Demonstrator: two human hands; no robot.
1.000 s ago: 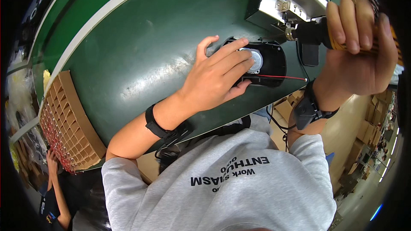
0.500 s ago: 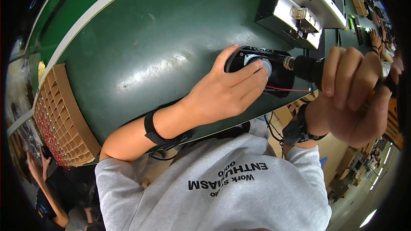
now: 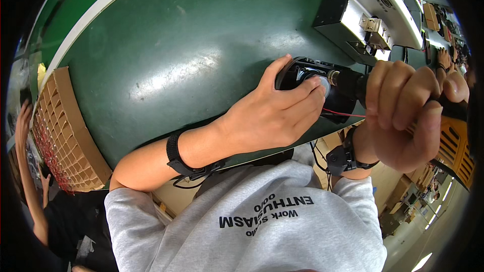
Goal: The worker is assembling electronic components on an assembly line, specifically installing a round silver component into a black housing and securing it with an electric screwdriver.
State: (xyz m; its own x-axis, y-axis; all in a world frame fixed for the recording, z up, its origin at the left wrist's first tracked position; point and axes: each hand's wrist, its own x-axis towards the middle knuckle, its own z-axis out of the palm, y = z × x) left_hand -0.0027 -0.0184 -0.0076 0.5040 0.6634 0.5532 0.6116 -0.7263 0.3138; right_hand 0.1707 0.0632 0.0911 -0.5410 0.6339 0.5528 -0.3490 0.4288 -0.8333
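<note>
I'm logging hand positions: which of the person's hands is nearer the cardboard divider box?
Left. The left hand rests on the black casing, to the right of the cardboard divider box; the right hand is farther right, gripping the power tool.

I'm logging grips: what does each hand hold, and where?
Right hand: the power driver, around its body behind the black nose. Left hand: fingers on the black housing and round silver part; whether gripping is unclear.

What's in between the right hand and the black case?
In the head view, the power tool's black nose and shiny metal collar lie between the right hand and black case; a red wire also stretches there.
</note>
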